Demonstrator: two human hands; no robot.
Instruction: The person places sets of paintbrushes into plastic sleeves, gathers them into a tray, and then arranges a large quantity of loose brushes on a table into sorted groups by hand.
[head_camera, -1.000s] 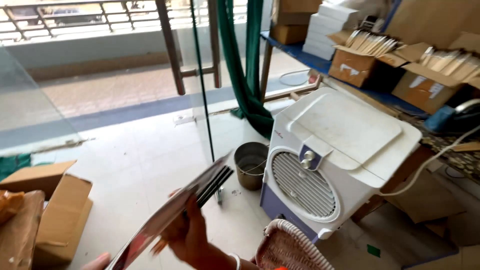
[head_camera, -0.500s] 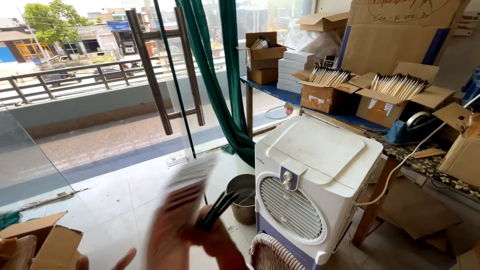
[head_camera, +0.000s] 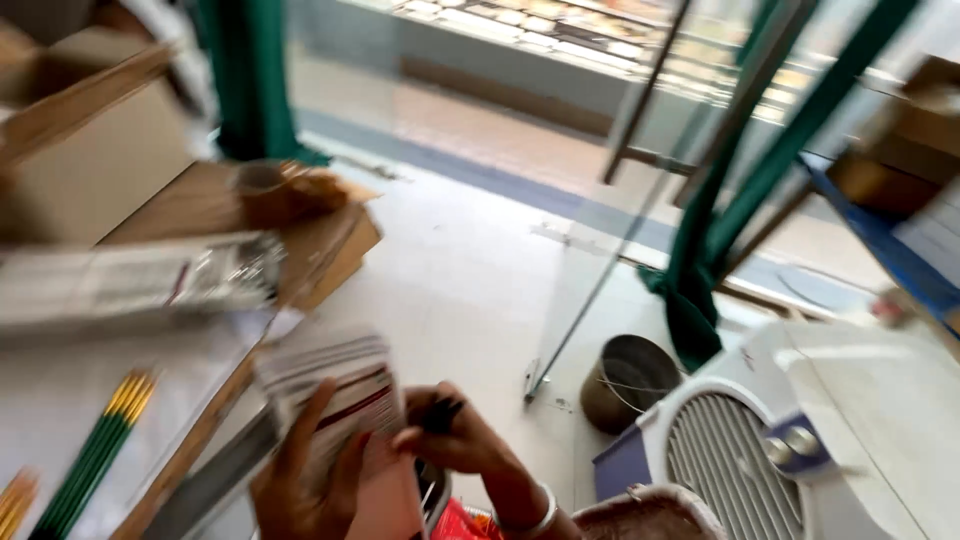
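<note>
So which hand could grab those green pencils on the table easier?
Probably the left hand. It is nearer the green pencils, though it holds a stack of cards. The right hand is farther away and grips dark sticks.

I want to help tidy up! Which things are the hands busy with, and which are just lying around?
In use:
left hand holding a stack of flat packets
right hand pinching dark sticks

Lying about:
green and yellow pencils
metal pot
white air cooler
cardboard box
green curtain
</note>
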